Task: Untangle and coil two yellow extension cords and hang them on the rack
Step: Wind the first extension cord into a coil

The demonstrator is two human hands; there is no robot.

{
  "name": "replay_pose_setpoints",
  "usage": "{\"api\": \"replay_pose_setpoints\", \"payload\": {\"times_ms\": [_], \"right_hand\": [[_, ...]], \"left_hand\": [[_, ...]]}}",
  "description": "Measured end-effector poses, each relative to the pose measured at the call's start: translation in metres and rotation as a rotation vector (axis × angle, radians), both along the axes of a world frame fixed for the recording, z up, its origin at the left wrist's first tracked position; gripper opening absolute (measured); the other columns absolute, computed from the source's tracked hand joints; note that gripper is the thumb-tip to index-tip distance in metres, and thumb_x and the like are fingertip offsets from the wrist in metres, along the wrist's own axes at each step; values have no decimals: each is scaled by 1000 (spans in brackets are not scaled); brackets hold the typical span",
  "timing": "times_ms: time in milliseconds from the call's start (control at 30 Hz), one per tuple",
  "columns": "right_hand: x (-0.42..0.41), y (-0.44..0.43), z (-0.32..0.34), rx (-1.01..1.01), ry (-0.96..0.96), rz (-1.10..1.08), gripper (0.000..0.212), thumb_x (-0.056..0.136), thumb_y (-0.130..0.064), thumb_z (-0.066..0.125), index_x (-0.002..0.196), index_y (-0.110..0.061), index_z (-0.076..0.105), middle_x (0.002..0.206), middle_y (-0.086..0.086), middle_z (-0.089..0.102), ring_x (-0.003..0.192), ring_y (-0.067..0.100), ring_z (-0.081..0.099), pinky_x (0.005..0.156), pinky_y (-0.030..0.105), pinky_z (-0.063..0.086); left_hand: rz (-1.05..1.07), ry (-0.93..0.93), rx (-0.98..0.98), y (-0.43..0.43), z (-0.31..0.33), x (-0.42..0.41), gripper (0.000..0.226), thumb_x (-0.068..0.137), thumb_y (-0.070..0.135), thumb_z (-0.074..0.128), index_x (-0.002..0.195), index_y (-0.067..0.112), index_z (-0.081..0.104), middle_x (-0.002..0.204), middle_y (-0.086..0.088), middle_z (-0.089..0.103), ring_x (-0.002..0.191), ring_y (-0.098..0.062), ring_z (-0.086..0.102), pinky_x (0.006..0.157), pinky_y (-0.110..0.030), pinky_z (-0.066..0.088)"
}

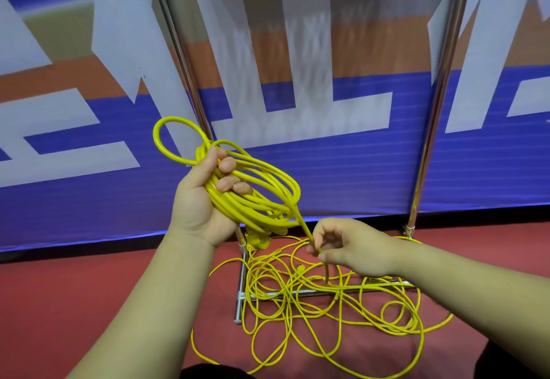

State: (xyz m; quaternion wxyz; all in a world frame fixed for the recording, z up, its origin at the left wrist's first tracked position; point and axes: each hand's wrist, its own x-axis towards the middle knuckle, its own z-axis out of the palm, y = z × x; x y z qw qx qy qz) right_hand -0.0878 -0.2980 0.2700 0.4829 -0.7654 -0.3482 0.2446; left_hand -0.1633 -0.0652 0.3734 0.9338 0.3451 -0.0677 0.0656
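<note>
- Your left hand (196,200), centre-left of the frame, is palm up with its fingers curled round a coil of yellow extension cord (262,197). Gripping all the turns together keeps the wound loops from springing apart.
- One loop (175,137) pokes out past the thumb side, toward the upper left, and looks looser than the rest.
- A yellow lump, seemingly a plug or socket end (256,240), hangs just under the coil.
- Your right hand (351,247), lower centre-right, pinches a single strand (302,221) between thumb and fingertips. The strand runs up to the coil and down into the pile. A light pinch probably lets the cord slide through as you feed it.
- The tangle (312,298) lies on the red floor (104,289) in the lower centre, draped over the base bar (240,289) of the rack (437,105). You cannot tell where one cord ends and the other begins.
- The rack's chrome uprights rise on both sides in front of a blue banner (342,170), and its top rail is out of view.
- By my judgement, the first coil is only partly wound and most of the cord is still on the floor.
- Watch for the strand dragging a knot up, or snagging on the base bar.
</note>
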Motion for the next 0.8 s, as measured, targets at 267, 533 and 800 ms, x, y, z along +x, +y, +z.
{"api": "replay_pose_setpoints", "payload": {"times_ms": [267,533,800], "right_hand": [[-4,-5,38,275,296,-142,20,92,7,61,92,-14,60,94,7,77,84,17,73,65,33,59],[9,-22,71,507,300,-335,24,91,6,63,100,-16,66,92,4,78,82,9,72,68,25,59],[14,-38,77,580,280,-444,22,90,3,67,100,-16,66,94,7,78,80,10,73,62,23,56]], "left_hand": [[146,182,150,0,-15,7,36,79,24,69,111,12,61,115,-6,71,43,-2,40,48,-17,41],[-8,450,551,-61,-46,9,56,69,8,79,122,1,61,114,-16,73,43,-7,41,45,-23,42],[-154,421,633,-110,-53,14,35,78,4,76,110,-3,62,104,-23,72,43,-11,42,48,-25,43]]}}
